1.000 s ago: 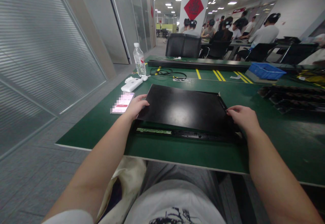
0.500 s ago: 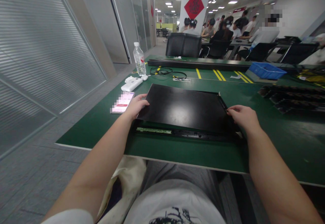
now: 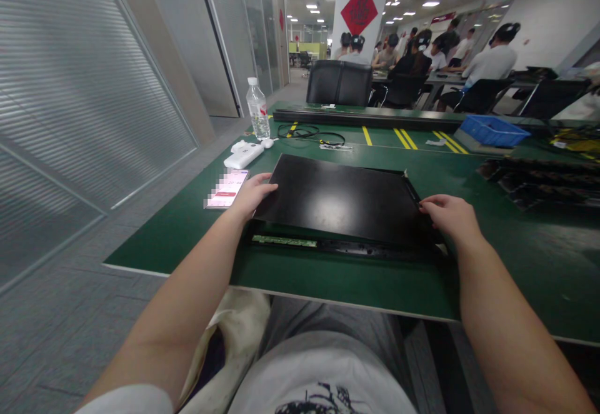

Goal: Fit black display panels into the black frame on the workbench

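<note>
A glossy black flat screen panel [image 3: 337, 195] lies tilted over a black frame on the table in front of me. My left hand [image 3: 255, 195] grips the panel's left edge, thumb on top and the other fingers partly hidden. At the right side, my right hand [image 3: 447, 214] pinches the dark edge strip [image 3: 412, 190] of the frame between thumb and fingers. Whether it also touches the panel I cannot tell. Along the near side, a green circuit board strip [image 3: 284, 241] shows on the frame's front bar [image 3: 360, 249], below the panel's raised near edge.
On the green table [image 3: 159, 245], a phone [image 3: 227, 189], a white device [image 3: 244, 154] and a water bottle [image 3: 257, 111] stand left. Behind the panel lies a black cable [image 3: 309, 132]. A blue bin [image 3: 492, 131] and stacked dark strips [image 3: 544, 179] are at right. People sit farther back.
My left thumb has shifted slightly farther onto the panel's top, and the bright reflection on the panel has shrunk. My right hand stays in place.
</note>
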Available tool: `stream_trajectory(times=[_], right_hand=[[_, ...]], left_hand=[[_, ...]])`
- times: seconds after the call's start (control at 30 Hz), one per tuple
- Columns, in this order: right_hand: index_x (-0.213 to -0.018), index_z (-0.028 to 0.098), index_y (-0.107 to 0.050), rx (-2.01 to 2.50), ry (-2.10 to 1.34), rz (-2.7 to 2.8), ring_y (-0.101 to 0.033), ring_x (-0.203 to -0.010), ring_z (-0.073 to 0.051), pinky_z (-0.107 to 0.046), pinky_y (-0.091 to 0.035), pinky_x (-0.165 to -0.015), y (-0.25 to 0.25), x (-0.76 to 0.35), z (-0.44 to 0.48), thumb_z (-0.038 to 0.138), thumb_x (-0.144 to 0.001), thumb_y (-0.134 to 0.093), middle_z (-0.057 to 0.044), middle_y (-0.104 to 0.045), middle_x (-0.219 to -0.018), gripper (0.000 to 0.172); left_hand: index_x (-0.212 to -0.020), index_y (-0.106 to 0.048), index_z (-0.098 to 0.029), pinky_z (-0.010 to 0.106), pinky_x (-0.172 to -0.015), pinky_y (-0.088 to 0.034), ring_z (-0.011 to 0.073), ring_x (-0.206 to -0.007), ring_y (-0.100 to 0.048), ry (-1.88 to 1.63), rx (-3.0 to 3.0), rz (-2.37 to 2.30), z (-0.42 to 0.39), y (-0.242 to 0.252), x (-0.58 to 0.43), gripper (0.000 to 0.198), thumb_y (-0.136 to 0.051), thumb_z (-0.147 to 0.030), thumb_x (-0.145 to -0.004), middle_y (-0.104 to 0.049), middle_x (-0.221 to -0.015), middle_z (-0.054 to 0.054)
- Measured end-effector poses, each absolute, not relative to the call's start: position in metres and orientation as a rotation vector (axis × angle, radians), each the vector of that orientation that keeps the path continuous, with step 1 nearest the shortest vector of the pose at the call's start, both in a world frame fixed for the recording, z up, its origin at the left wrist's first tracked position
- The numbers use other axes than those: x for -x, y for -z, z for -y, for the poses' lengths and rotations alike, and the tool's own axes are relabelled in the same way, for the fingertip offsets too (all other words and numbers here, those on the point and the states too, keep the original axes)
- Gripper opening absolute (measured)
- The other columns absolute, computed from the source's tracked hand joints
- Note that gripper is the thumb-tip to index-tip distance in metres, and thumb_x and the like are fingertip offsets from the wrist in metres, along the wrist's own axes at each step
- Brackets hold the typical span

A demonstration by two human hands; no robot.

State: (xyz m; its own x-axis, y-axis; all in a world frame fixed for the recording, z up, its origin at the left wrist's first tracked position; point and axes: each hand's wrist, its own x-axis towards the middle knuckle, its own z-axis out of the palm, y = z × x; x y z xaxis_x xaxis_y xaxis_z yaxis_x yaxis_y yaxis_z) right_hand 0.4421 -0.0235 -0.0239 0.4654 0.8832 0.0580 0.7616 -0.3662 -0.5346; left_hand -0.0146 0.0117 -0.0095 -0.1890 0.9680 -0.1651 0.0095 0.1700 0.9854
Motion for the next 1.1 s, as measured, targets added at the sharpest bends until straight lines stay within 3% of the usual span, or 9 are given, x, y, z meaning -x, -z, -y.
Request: stream_trajectory(times=[0.27,0.5,0.93,1.1], right_hand=[[-0.088,0.024,-0.079,2.170,-0.336,1.365,-0.066,-0.058,-0.021,-0.036,-0.053,-0.066,0.025,-0.442,0.025,0.031,-0.073,-0.065,-0.005,-0.079,-0.081,0.021],[-0.086,0.024,-0.079,2.199,-0.343,1.357,-0.066,-0.057,-0.021,-0.036,-0.054,-0.068,0.020,-0.437,0.026,0.029,-0.076,-0.065,-0.005,-0.078,-0.079,0.018],[-0.087,0.023,-0.079,2.188,-0.368,1.325,-0.064,-0.053,-0.019,-0.036,-0.054,-0.066,0.020,-0.436,0.028,0.029,-0.075,-0.065,-0.004,-0.078,-0.078,0.019],[-0.084,0.024,-0.079,2.144,-0.365,1.312,-0.062,-0.051,-0.019,-0.035,-0.054,-0.063,0.020,-0.436,0.028,0.029,-0.073,-0.066,-0.004,-0.077,-0.076,0.018]], left_hand=[[-0.117,-0.077,-0.019,0.039,-0.086,-0.066,0.0285,-0.093,-0.079,-1.243,-1.008,-1.404,-0.011,0.009,0.015,0.046,-0.075,-0.014,-0.072,-0.082,-0.093,0.007],[-0.108,-0.079,-0.018,0.041,-0.101,-0.061,0.0297,-0.112,-0.076,-1.297,-1.091,-1.334,-0.014,0.013,0.019,0.039,-0.077,-0.018,-0.070,-0.082,-0.111,0.008],[-0.096,-0.080,-0.019,0.042,-0.092,-0.063,0.0311,-0.103,-0.075,-1.294,-1.150,-1.393,-0.014,0.014,0.019,0.036,-0.080,-0.022,-0.061,-0.081,-0.096,0.006],[-0.089,-0.080,-0.021,0.039,-0.094,-0.061,0.0317,-0.109,-0.073,-1.313,-1.203,-1.431,-0.021,0.026,0.024,0.028,-0.082,-0.025,-0.062,-0.080,-0.107,0.007]])
